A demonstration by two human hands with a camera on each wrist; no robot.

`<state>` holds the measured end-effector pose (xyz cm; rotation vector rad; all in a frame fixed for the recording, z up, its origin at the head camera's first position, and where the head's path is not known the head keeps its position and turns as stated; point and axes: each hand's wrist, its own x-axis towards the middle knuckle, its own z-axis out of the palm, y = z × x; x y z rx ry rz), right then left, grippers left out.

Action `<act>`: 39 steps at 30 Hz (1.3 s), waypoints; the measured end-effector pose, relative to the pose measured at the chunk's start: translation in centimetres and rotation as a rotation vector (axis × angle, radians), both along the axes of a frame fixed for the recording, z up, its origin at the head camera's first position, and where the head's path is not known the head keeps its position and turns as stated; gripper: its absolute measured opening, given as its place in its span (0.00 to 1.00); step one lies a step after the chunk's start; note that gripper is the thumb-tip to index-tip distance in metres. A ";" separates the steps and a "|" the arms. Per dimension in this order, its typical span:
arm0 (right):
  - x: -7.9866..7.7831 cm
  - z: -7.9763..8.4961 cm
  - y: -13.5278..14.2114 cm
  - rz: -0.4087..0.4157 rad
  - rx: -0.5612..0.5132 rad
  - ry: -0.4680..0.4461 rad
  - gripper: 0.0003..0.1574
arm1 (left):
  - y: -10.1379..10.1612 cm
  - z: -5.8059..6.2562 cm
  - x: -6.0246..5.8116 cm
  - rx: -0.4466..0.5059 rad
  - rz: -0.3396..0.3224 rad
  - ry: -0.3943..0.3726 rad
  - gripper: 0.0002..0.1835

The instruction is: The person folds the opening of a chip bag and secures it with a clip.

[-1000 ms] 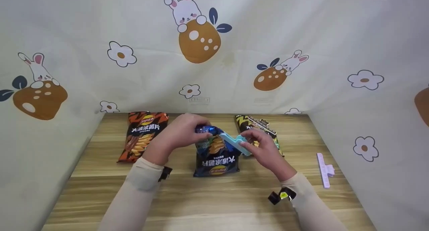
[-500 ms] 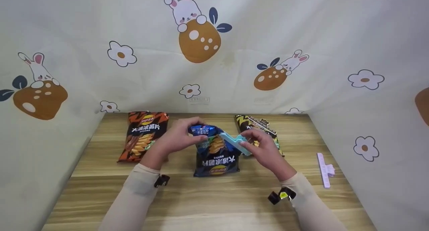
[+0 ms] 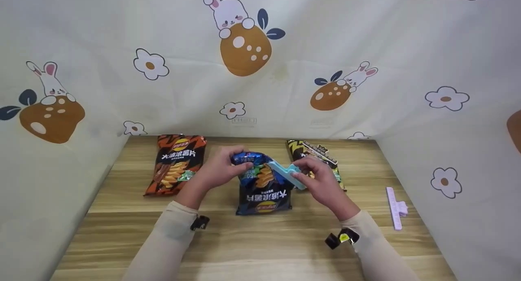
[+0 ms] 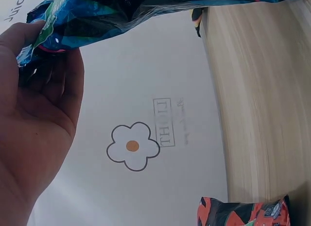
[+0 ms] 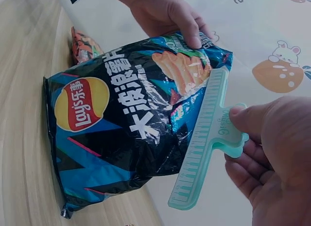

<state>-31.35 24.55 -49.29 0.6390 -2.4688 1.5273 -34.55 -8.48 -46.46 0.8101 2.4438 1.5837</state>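
A blue and black Lay's chip bag point(image 3: 264, 193) stands upside down at the middle of the table, its upper end folded over. My left hand point(image 3: 222, 167) pinches that upper end at its left corner, thumb in front and fingers behind, as the left wrist view shows. With thumb and fingers, my right hand point(image 3: 323, 181) holds a mint-green bag clip point(image 3: 287, 174) by its handle. In the right wrist view the long ruler-marked bar of the clip point(image 5: 201, 138) lies slantwise across the bag's upper corner, its lower end sticking out past the bag's edge.
An orange and black chip bag point(image 3: 175, 165) lies at the back left. Behind my right hand lies a yellow and black chip bag point(image 3: 295, 148) with a dark clip point(image 3: 319, 151) across it. A lilac bag clip point(image 3: 394, 208) lies at the right. Printed cloth walls surround the wooden table point(image 3: 260, 248).
My left hand has slid left and slightly down along the bag's upper end, its fingers now gripping nearer the left corner. The right hand and mint-green bag clip stay nearly still.
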 end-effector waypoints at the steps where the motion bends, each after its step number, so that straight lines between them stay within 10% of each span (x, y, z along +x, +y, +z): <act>1: 0.0 0.0 0.0 0.001 -0.002 0.008 0.09 | 0.0 0.0 0.0 -0.005 0.002 0.004 0.08; 39: 0.0 1.6 -3.2 0.010 -0.093 0.103 0.09 | 0.5 0.3 0.1 -0.028 0.001 -0.006 0.06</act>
